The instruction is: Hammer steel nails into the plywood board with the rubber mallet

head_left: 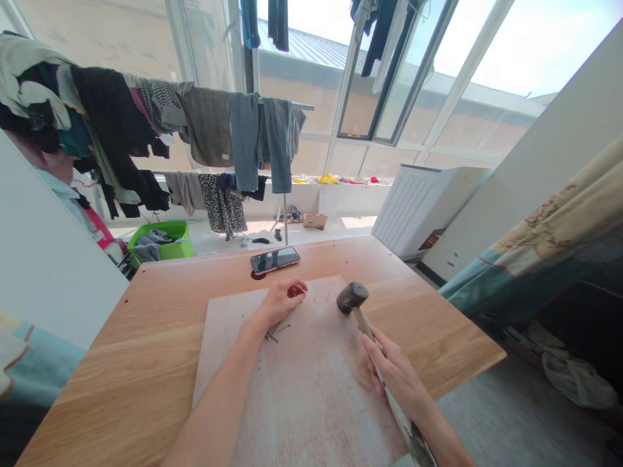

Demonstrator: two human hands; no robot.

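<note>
My left hand [285,300] is over the upper part of a pale wooden board [311,389], its thumb and fingertips pinched together; whatever is between them is too small to make out. Just right of those fingertips, a thin nail [315,296] stands in the board, with another nail [328,294] beside it. Several loose nails [274,335] lie partly under my left wrist. My right hand [389,363] is wrapped around the handle of a hammer [353,297]. Its dark head is raised near the board's right edge, to the right of the standing nails.
The board rests on a wooden table [121,363]. A phone [275,260] lies beyond the board. Past the table are a clothes rack with laundry [209,126], a green basket [182,245] and a white ribbed cabinet [413,207]. A curtain [530,240] hangs on the right.
</note>
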